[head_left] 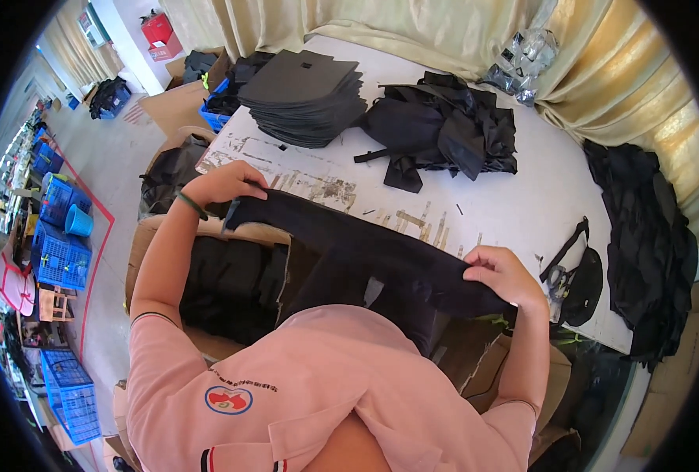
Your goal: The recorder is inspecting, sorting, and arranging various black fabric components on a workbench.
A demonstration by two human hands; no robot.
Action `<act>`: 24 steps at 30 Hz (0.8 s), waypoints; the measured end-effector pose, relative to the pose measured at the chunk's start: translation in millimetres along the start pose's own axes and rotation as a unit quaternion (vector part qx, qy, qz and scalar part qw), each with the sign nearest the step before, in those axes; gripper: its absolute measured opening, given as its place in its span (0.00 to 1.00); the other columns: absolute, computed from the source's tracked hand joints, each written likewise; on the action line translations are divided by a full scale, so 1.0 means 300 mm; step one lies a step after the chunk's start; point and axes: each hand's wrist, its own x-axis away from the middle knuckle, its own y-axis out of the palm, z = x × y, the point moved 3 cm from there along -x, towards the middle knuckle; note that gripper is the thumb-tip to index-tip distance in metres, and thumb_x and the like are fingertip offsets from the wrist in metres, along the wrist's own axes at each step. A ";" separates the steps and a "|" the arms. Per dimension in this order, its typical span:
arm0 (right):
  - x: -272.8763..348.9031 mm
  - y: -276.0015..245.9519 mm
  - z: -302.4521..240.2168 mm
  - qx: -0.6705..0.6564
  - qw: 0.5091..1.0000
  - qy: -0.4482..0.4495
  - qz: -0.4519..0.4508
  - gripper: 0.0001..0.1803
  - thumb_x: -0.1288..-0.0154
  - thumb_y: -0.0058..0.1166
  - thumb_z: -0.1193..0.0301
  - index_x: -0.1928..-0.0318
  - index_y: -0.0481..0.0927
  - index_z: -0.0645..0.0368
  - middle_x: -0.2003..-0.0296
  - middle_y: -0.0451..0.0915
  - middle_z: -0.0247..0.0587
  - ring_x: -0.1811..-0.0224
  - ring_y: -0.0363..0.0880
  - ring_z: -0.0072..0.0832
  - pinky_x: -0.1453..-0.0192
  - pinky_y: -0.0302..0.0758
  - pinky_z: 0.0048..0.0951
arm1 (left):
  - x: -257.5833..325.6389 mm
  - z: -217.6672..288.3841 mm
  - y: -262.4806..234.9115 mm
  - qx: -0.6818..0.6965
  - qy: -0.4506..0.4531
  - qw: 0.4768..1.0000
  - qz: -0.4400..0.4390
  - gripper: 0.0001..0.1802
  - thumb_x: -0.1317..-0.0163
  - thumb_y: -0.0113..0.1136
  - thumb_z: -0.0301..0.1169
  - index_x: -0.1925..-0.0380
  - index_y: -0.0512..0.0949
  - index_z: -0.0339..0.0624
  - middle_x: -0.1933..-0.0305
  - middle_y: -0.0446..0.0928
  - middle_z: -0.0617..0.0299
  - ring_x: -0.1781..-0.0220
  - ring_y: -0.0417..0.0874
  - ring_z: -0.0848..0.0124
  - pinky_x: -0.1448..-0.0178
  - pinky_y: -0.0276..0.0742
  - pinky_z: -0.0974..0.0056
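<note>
White worktop (514,197) in a sewing-workshop room, curtains behind it, blue crates on the floor at left.

Near: a long black fabric piece (365,252) is stretched between both hands, above the near edge of the worktop and an open cardboard box (153,236). Left hand (227,182) is closed over the piece's left end, fingers curled on top. Right hand (500,274) pinches the right end, thumb under, fingers over. The piece hangs slack in the middle, with more dark cloth draped below it.

The box at near left holds more black pieces (223,287), looks well filled.

Mid: a small black pouch with strap (577,275) lies at the right edge, just beside the right hand.

Far: a tall stack of flat dark grey panels (306,94) at far left, a loose heap of black fabric parts (444,130) next to it, a clear plastic bag (526,55) by the curtain.

Progress, my read: one piece in hand, mid-handling. Stack and heap are still large, so most of the material looks unprocessed.
</note>
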 end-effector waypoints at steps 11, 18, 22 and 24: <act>-0.311 -0.112 0.342 0.402 0.884 -0.010 0.241 0.17 0.44 0.66 0.69 0.56 0.80 0.61 0.59 0.81 0.47 0.55 0.79 0.44 0.49 0.75 0.42 | -0.547 -0.152 0.144 -0.099 -0.074 0.982 -0.140 0.25 0.38 0.65 0.46 0.67 0.81 0.28 0.75 0.78 0.49 0.70 0.77 0.61 0.61 0.71 0.58; -0.349 0.155 0.349 0.421 0.886 -0.163 0.105 0.43 0.43 0.62 0.52 0.30 0.63 0.54 0.29 0.59 0.50 0.26 0.55 0.50 0.24 0.52 0.53 | -0.546 -0.172 0.113 -0.160 0.024 0.987 0.005 0.16 0.41 0.65 0.39 0.64 0.82 0.35 0.66 0.81 0.44 0.57 0.81 0.47 0.53 0.74 0.51; -0.348 0.104 0.359 0.445 0.874 -0.155 0.118 0.42 0.41 0.59 0.49 0.30 0.63 0.54 0.28 0.60 0.47 0.25 0.55 0.47 0.22 0.50 0.50 | -0.465 -0.205 0.024 -0.169 -0.018 0.983 0.073 0.13 0.42 0.65 0.34 0.62 0.83 0.37 0.66 0.82 0.45 0.59 0.82 0.47 0.55 0.76 0.51; -0.346 0.086 0.366 0.447 0.873 -0.160 0.116 0.43 0.40 0.59 0.48 0.29 0.63 0.54 0.28 0.59 0.46 0.24 0.54 0.45 0.22 0.50 0.49 | -0.415 -0.196 -0.019 -0.188 0.004 0.977 0.097 0.10 0.42 0.64 0.32 0.64 0.82 0.36 0.68 0.82 0.48 0.64 0.83 0.53 0.59 0.77 0.54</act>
